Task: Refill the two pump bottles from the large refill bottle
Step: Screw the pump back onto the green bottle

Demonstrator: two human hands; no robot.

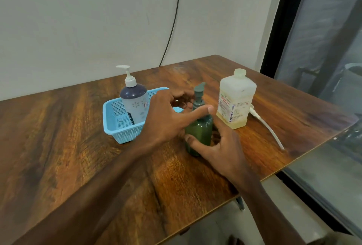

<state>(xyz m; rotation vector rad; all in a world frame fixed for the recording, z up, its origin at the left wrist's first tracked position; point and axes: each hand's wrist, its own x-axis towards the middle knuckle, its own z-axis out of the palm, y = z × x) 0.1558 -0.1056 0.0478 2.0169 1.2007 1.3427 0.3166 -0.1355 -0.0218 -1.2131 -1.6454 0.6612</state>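
A green pump bottle (pixel 198 131) with a grey-green pump head stands upright at the middle of the wooden table (pixel 78 137). My left hand (pixel 168 115) reaches over from the left, its thumb across the bottle's shoulder and its curled fingers at the pump neck. My right hand (pixel 223 146) grips the lower body, thumb in front and fingers behind. The large refill bottle (pixel 235 99), translucent white with an open neck and a little yellowish liquid at its base, stands just right of them. A second pump bottle (pixel 135 101), pale with a dark top and a white pump, stands in a blue basket (pixel 121 127).
A white pump with a long dip tube (pixel 268 127) lies on the table, right of the refill bottle near the right edge. A black cable (pixel 172 23) hangs down the wall behind. A window with a dark frame (pixel 278 29) runs along the right side.
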